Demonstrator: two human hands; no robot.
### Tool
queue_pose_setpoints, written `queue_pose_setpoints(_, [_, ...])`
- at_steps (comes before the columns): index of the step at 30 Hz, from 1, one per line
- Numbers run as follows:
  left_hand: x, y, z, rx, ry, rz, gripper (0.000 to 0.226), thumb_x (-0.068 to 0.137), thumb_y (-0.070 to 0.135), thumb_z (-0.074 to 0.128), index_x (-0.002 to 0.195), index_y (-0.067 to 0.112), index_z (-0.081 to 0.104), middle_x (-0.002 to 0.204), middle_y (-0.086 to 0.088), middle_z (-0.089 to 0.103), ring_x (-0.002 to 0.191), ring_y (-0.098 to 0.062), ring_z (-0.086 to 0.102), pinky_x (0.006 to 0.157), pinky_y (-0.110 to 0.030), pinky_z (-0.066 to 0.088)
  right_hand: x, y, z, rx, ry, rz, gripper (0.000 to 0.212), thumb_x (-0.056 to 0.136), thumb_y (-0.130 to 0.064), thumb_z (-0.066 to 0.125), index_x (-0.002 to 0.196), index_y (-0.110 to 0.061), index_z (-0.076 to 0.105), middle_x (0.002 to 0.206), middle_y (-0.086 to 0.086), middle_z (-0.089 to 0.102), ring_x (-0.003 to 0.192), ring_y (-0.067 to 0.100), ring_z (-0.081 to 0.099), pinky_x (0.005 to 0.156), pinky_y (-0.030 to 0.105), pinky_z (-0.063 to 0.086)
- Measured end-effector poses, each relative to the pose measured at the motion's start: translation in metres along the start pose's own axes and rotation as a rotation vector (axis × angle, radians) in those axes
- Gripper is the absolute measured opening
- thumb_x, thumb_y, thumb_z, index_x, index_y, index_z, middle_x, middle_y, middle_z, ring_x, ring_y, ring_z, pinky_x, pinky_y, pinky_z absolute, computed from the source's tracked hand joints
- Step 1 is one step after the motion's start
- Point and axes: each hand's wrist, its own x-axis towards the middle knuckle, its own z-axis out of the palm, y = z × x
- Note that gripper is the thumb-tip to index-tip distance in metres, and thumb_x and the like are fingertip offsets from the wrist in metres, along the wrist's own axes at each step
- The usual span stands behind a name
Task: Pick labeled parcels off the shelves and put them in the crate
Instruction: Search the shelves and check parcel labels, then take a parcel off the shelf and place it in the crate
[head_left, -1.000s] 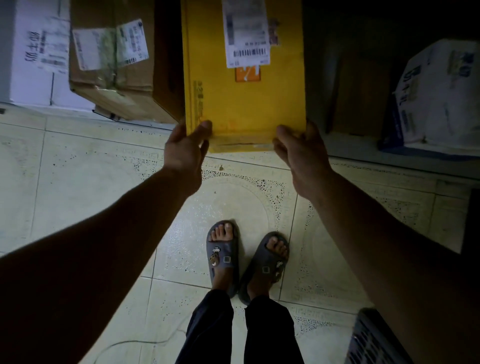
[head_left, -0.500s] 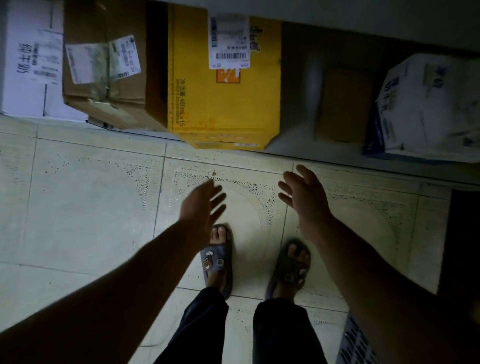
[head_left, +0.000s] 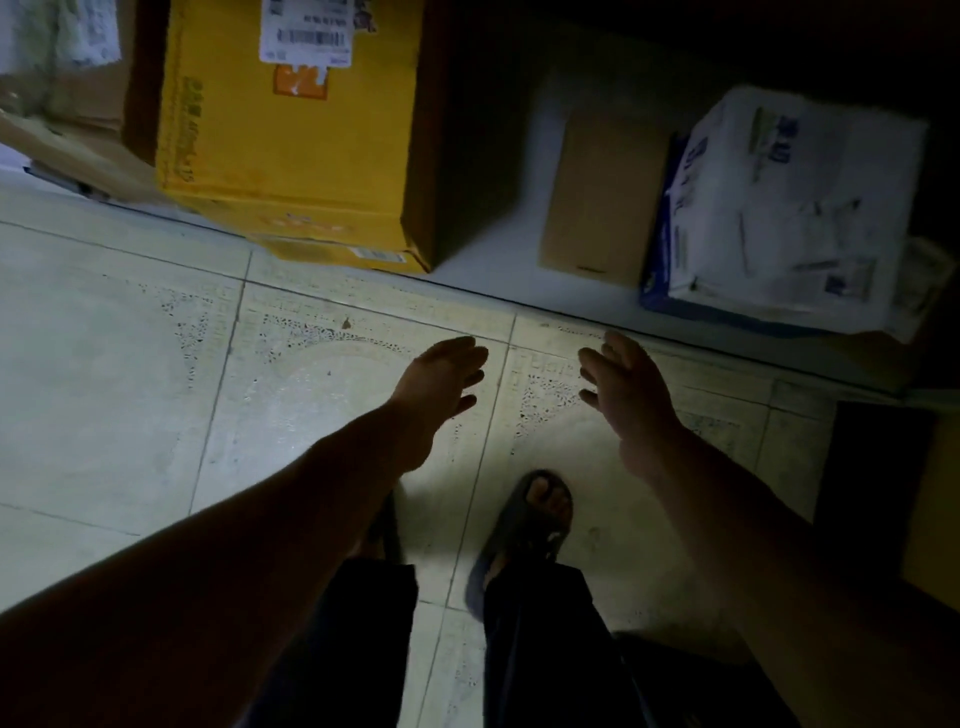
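On my feed both hands are stretched out over the floor (head_left: 130, 364) tiles, and neither one has anything in it. The left hand (head_left: 441, 384) is relaxed, fingers fairly straight and loosely together, thumb a bit apart. It touches nothing. Same story for the right hand (head_left: 631, 395): fingers slightly spread, palm turned in toward the other hand, nothing held. The two hands are near each other with a strip of bare tile between them.

The parcels all sit on the low shelf (head_left: 493, 249) ahead of the hands, and no hand is on any of them. The yellow box (head_left: 291, 156) is up and to the left of the left hand, well apart from it, with its near bottom edge poking out over the shelf lip. A white shipping label (head_left: 306, 36) with a barcode sits near its top. Just beside it on the left is a brown carton (head_left: 78, 135), blurry and partly out of frame.

Ahead of the right hand there's a small brown box (head_left: 602, 192) set back on the shelf. Right next to it is a white parcel (head_left: 779, 208) with blue print — touching or just beside, I can't tell which.

Lower down, one foot in a grey sandal (head_left: 524, 525) stands on the tiles below dark trousers (head_left: 545, 649). It's dim, so I can't read the label text.
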Motion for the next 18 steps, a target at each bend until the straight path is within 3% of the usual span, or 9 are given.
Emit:
queue_pose_setpoints(3, [0.018, -0.003, 0.025, 0.093, -0.026, 0.033, 0.047, 0.097, 0.015, 0.053, 0.143, 0.016, 0.042, 0.143, -0.008, 0.049, 0.131, -0.023, 0.046, 0.104, -0.035, 0.041, 0.019, -0.001, -0.011, -0.029, 0.021, -0.025, 0.061, 0.089, -0.034, 0.060, 0.146, -0.028, 0.039, 0.137, 0.004, 0.053, 0.105, 0.018, 0.061, 0.098, 0.050, 0.051])
queue_pose_setpoints(6, [0.049, -0.001, 0.050, 0.216, -0.056, 0.099, 0.055, 0.096, 0.022, 0.056, 0.147, 0.018, 0.036, 0.149, -0.005, 0.041, 0.137, -0.022, 0.040, 0.114, -0.043, 0.033, 0.044, 0.001, -0.016, -0.017, 0.055, -0.042, 0.064, 0.082, -0.033, 0.059, 0.144, -0.031, 0.039, 0.141, 0.005, 0.050, 0.116, 0.023, 0.057, 0.098, 0.051, 0.051])
queue_pose_setpoints(9, [0.083, 0.009, 0.065, 0.240, -0.047, 0.134, 0.059, 0.096, 0.018, 0.056, 0.150, 0.017, 0.031, 0.154, -0.007, 0.036, 0.139, -0.024, 0.037, 0.115, -0.045, 0.031, 0.062, 0.000, -0.012, -0.012, 0.029, -0.088, 0.036, 0.090, -0.013, 0.056, 0.121, -0.028, 0.048, 0.109, -0.004, 0.056, 0.104, 0.023, 0.058, 0.095, 0.050, 0.053])
queue_pose_setpoints(10, [0.093, 0.014, 0.069, 0.254, -0.047, 0.144, 0.062, 0.096, 0.020, 0.057, 0.151, 0.018, 0.028, 0.155, -0.006, 0.033, 0.139, -0.024, 0.036, 0.115, -0.044, 0.031, 0.071, 0.000, -0.011, -0.017, 0.021, -0.112, 0.035, 0.090, -0.010, 0.055, 0.117, -0.031, 0.047, 0.105, -0.005, 0.055, 0.102, 0.022, 0.058, 0.095, 0.050, 0.052])
queue_pose_setpoints(13, [0.120, 0.028, 0.077, 0.301, -0.059, 0.216, 0.067, 0.095, 0.023, 0.058, 0.152, 0.019, 0.022, 0.158, -0.004, 0.028, 0.140, -0.025, 0.034, 0.115, -0.041, 0.030, 0.094, 0.000, -0.008, -0.010, 0.025, -0.148, 0.059, 0.086, -0.009, 0.058, 0.139, -0.024, 0.039, 0.127, -0.001, 0.052, 0.112, 0.022, 0.055, 0.097, 0.051, 0.051])
queue_pose_setpoints(15, [0.137, 0.032, 0.082, 0.347, -0.085, 0.246, 0.060, 0.096, 0.023, 0.056, 0.150, 0.019, 0.030, 0.153, -0.002, 0.036, 0.136, -0.024, 0.039, 0.110, -0.038, 0.036, 0.108, -0.001, -0.008, -0.002, 0.016, -0.144, 0.060, 0.086, -0.007, 0.059, 0.141, -0.023, 0.040, 0.114, -0.010, 0.052, 0.106, 0.020, 0.057, 0.094, 0.050, 0.053])
queue_pose_setpoints(18, [0.155, 0.031, 0.087, 0.362, -0.096, 0.287, 0.032, 0.098, 0.016, 0.049, 0.130, 0.020, 0.052, 0.130, -0.005, 0.057, 0.108, -0.016, 0.054, 0.079, -0.025, 0.044, 0.119, 0.002, -0.010, -0.002, -0.014, -0.143, 0.056, 0.086, -0.004, 0.058, 0.136, -0.026, 0.043, 0.102, -0.005, 0.054, 0.101, 0.026, 0.061, 0.092, 0.052, 0.054])
